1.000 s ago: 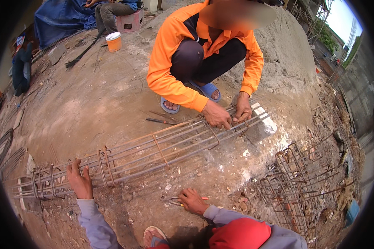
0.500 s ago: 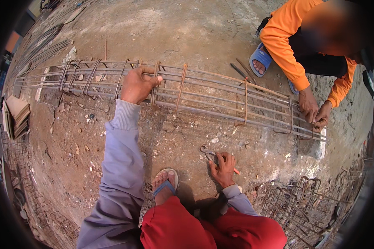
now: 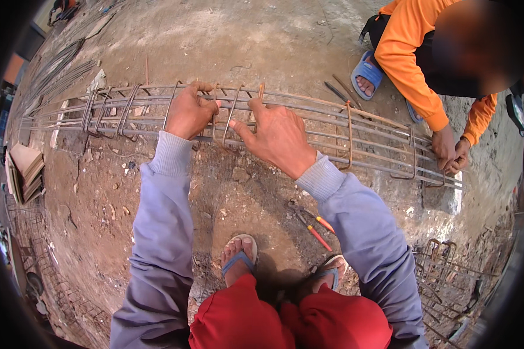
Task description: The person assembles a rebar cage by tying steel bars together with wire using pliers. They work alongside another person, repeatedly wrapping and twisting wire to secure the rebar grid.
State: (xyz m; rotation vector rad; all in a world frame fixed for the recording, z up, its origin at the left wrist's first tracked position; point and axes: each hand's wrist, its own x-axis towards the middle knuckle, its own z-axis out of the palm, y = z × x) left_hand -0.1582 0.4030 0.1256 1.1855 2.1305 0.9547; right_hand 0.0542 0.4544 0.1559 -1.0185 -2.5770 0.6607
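Steel cage (image 3: 350,135): long, rusty rods inside squarish rings, lay across the ground (image 3: 250,203).
Left hand (image 3: 193,113): grasped the upper rods.
Right hand (image 3: 278,135): thumb and forefinger stood apart at the rings; whether gripping, hard to tell.
Pliers (image 3: 317,235): lay splayed, red-and-yellow handles.
Ground: was pebbly brown dirt, outdoors.
Change: right hand had left the pliers.

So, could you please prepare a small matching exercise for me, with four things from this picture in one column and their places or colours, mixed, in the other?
Column one
1. Person's right hand
2. Pincers
3. Co-worker's sleeve
4. Person's trousers

Column two
A. Orange
B. At the steel bar cage
C. Red
D. Lying on the ground

Right pairs: 1-B, 2-D, 3-A, 4-C
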